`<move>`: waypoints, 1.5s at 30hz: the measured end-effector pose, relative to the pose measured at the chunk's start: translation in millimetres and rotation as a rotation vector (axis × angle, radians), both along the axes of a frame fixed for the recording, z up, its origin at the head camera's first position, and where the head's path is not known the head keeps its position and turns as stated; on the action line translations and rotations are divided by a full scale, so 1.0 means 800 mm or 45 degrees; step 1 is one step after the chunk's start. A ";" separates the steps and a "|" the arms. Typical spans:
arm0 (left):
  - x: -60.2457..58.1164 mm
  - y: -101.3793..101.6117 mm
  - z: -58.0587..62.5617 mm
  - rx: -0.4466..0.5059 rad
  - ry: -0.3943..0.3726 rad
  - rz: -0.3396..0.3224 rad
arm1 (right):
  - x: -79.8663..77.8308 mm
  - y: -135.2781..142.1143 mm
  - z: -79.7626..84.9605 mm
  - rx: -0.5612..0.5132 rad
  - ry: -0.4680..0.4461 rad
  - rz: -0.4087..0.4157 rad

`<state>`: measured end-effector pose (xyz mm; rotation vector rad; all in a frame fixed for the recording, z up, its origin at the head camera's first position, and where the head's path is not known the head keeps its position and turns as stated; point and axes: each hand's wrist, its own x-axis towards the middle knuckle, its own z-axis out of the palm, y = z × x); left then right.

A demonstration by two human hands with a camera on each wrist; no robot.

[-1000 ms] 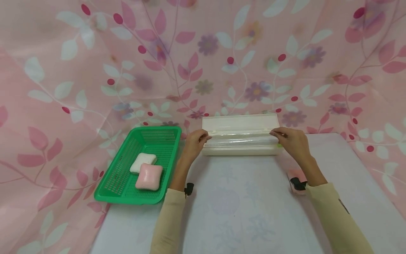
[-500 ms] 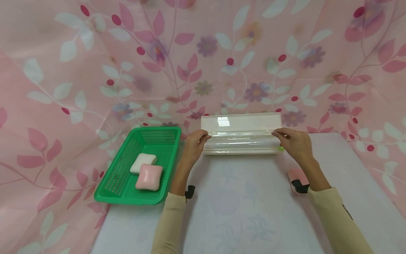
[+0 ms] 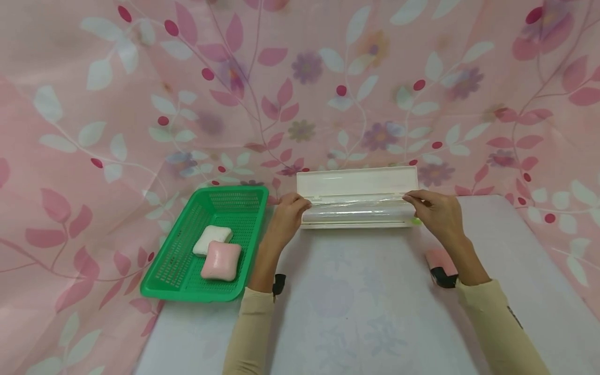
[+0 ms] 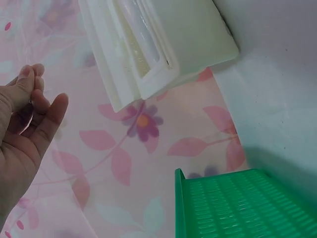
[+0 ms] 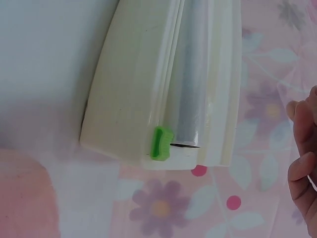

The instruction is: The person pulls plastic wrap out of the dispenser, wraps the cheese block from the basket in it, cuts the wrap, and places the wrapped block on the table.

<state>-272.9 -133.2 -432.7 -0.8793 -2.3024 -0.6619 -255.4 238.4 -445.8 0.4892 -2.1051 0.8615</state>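
Observation:
A white cling film dispenser (image 3: 356, 225) lies along the back of the table, its lid (image 3: 356, 181) raised. Inside is a roll of clear cling film (image 3: 356, 213). My left hand (image 3: 287, 214) pinches the left end of the film's loose edge, and my right hand (image 3: 439, 214) pinches the right end. Between them the film (image 3: 356, 202) stretches above the roll. In the left wrist view, thumb and fingertips of my left hand (image 4: 27, 114) meet beside the dispenser. The right wrist view catches only part of my right hand (image 5: 304, 153), near a green slider cutter (image 5: 162, 144) on the dispenser.
Left of the dispenser stands a green plastic basket (image 3: 154, 289), holding a white soap-like block (image 3: 211, 239) and a pink one (image 3: 221, 261). Another pink block (image 3: 439, 258) lies on the table near my right wrist. A pink floral curtain (image 3: 300, 94) hangs behind.
Both hands keep their pinch on the film. My right hand has shifted slightly right. The dispenser appears tipped back a little, with less of its front face showing.

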 end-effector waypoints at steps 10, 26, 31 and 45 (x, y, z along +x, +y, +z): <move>-0.002 -0.004 0.007 0.060 -0.155 -0.064 | 0.006 -0.002 0.005 0.007 0.066 0.018; 0.029 0.001 0.034 -0.061 -0.026 -0.009 | 0.028 -0.003 0.022 0.016 0.115 0.017; 0.037 0.002 0.041 -0.056 0.017 0.000 | 0.036 -0.002 0.031 0.017 0.173 0.031; 0.067 0.006 0.062 -0.080 0.098 0.040 | 0.057 -0.009 0.046 0.000 0.309 0.023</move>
